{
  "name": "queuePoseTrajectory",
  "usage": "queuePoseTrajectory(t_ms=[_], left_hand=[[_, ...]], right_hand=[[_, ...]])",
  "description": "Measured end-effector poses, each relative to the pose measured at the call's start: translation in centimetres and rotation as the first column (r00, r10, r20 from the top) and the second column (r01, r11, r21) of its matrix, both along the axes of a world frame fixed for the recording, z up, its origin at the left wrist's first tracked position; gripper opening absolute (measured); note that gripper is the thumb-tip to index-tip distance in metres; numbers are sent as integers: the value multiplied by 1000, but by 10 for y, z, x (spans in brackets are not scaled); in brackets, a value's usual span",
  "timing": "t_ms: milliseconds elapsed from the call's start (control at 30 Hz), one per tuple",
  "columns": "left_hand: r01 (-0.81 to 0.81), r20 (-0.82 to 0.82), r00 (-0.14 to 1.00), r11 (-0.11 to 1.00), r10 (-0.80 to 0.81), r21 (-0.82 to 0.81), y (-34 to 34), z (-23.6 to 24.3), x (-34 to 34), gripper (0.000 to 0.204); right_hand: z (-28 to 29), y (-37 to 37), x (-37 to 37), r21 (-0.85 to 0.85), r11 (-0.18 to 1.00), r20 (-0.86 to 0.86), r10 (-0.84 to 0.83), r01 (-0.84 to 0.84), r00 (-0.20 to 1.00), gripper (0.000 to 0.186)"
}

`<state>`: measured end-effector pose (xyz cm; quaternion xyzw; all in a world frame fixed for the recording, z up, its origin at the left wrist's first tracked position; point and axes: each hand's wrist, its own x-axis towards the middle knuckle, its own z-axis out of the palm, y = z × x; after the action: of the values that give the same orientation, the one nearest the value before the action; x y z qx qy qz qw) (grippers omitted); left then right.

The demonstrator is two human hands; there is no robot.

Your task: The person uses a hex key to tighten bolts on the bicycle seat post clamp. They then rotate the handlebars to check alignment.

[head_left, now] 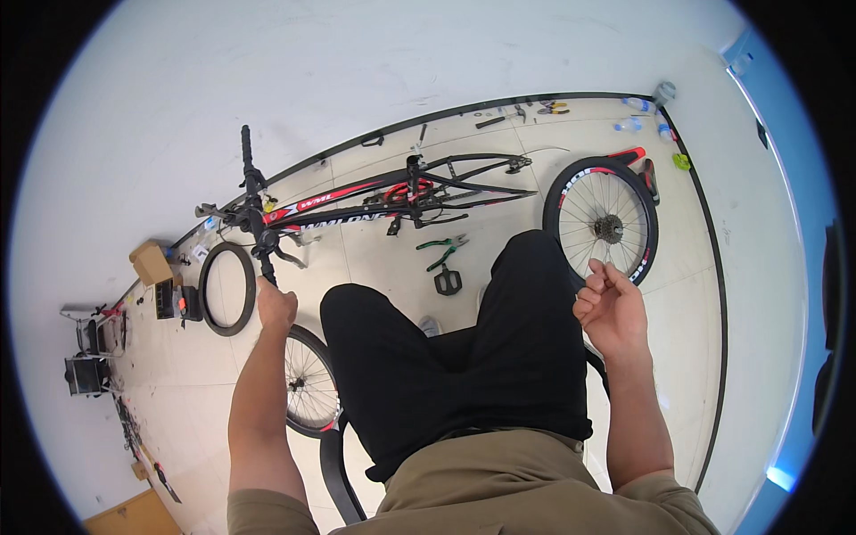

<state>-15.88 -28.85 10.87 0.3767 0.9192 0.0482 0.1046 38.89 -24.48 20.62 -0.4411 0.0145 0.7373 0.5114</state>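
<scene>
My left hand (276,308) grips the end of the black handlebar (265,260) of a black, red and white bicycle frame (343,209), which has no wheels fitted and stretches across the floor before me. My right hand (611,308) is raised palm up beside my right knee, fingers curled with the thumb close to the fingertips; anything between them is too small to make out. Beyond it lies a wheel with tyre and sprockets (609,229). Green-handled pliers (439,250) and a black pedal (448,279) lie between the frame and my knees.
A second wheel (299,385) lies left of my legs. A loose tyre (207,285) and cardboard box (153,261) are at left. A red-and-black saddle (629,153), several bottles (629,125) and a hammer (499,119) lie near the wall. Chairs (87,374) stand far left.
</scene>
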Motion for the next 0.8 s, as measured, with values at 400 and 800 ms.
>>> queuePoseTrajectory(t_ms=[400,800], left_hand=[[-39,13,999,999,39,-16,0,0,-7,50],[-11,-3,1000,1000,11,7,0,2,-2,48]], right_hand=[[-2,-1,0,10,1000,-22,21,-21,1000,21],[-1,1,0,5,1000,7,26,-26,1000,21]])
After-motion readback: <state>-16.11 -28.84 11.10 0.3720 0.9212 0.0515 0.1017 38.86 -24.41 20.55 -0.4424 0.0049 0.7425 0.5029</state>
